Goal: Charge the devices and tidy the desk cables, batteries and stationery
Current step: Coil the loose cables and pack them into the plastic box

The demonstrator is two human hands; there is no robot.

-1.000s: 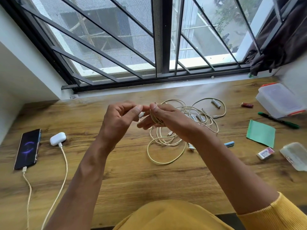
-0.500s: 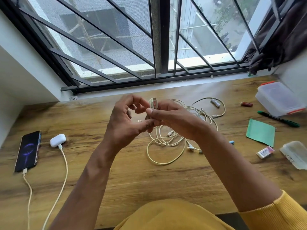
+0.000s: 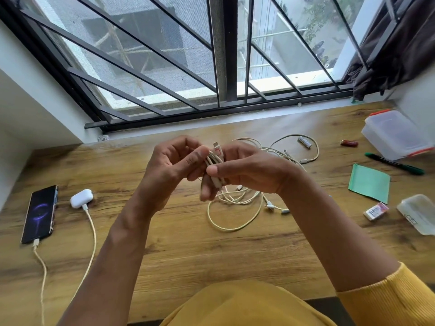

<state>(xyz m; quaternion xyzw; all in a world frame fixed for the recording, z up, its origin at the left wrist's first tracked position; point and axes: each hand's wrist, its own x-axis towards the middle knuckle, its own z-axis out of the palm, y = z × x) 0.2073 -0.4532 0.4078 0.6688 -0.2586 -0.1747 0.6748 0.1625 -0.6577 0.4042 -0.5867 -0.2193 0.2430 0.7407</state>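
Both hands are raised over the middle of the wooden desk (image 3: 188,250). My right hand (image 3: 249,170) grips a coiled cream cable (image 3: 215,162), its plugs sticking up between the hands. My left hand (image 3: 174,165) pinches the same coil from the left. Beneath them a tangle of loose cream cables (image 3: 237,208) lies on the desk. At the far left a phone (image 3: 38,214) with a lit screen and a white earbud case (image 3: 81,198) each have a cable plugged in.
On the right lie a grey battery (image 3: 305,141), a red battery (image 3: 349,143), a green marker (image 3: 394,163), a green notepad (image 3: 369,183), an eraser (image 3: 375,211) and a small clear box (image 3: 420,214). A lidded plastic container (image 3: 395,134) stands at the back right. A barred window runs behind.
The hands have drawn closer together around the coil. The left hand has moved in from the side and now pinches the bundle, and the plugs now stick up between the hands.
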